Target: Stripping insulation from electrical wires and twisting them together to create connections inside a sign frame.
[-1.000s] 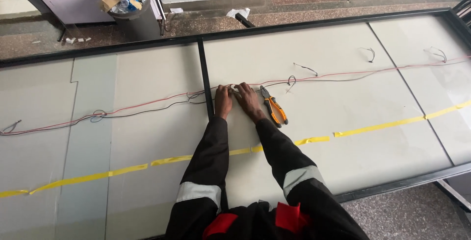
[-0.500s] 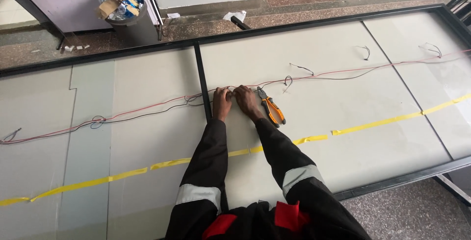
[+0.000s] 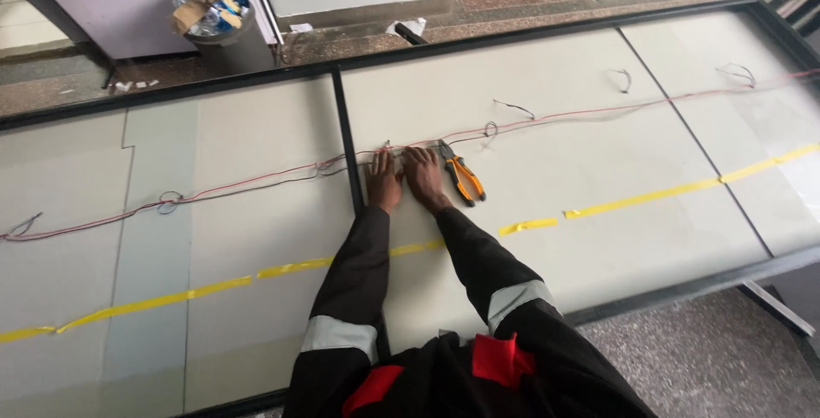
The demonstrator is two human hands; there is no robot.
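Observation:
My left hand [image 3: 383, 181] and my right hand [image 3: 422, 175] lie side by side, palms down, on a large pale panel [image 3: 555, 179]. Their fingertips press on a long red and black wire [image 3: 256, 181] that runs across the panels from left to right. Whether the fingers pinch the wire is too small to tell. A pair of pliers with orange and black handles [image 3: 462, 176] lies on the panel just right of my right hand. Both arms wear dark sleeves with grey reflective bands.
A black frame bar [image 3: 345, 149] separates two panels just left of my hands. A yellow tape line [image 3: 213, 286] crosses the panels nearer to me. Short loose wire ends [image 3: 512, 109] lie beyond the long wire. A full waste bin [image 3: 210, 10] stands on the floor behind.
The view has shifted slightly downward and right. My hands stay on the wire at the same spot; the pliers have not moved.

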